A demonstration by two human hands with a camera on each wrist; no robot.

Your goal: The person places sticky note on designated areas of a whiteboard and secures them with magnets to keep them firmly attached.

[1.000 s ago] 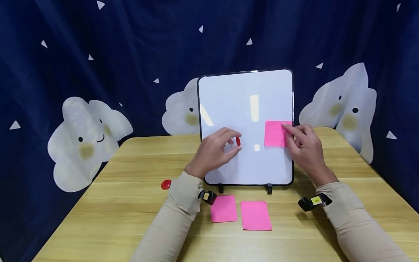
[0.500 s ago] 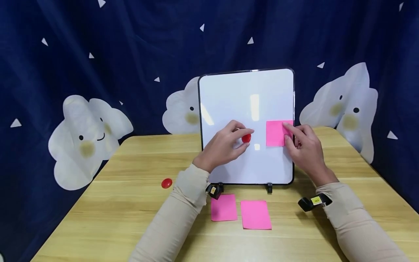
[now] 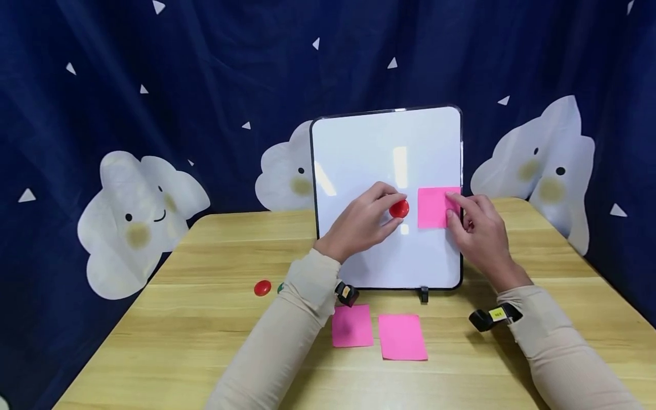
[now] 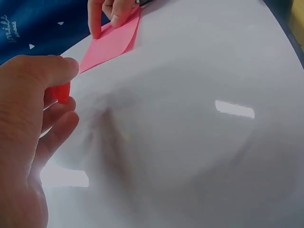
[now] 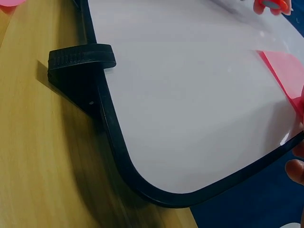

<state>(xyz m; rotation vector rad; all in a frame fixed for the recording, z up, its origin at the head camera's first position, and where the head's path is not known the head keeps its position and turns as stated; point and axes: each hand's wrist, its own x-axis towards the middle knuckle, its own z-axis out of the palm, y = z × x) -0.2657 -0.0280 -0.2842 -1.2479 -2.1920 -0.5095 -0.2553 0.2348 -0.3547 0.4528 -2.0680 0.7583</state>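
The left hand [image 3: 361,225] pinches a red disc [image 3: 400,209], at 9 o'clock from a pink note [image 3: 432,208] gripped by the right hand [image 3: 482,230] at the 3 o'clock edge of a whiteboard [image 3: 359,151] on the counter [image 3: 179,341].

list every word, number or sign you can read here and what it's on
"mile", perhaps after another letter: white lettering on the blue curtain; line below too blurred to read
Right yellow label on the right-wrist camera: too small to read
Left yellow label on the left-wrist camera: too small to read
Whiteboard and pink notes: no writing visible
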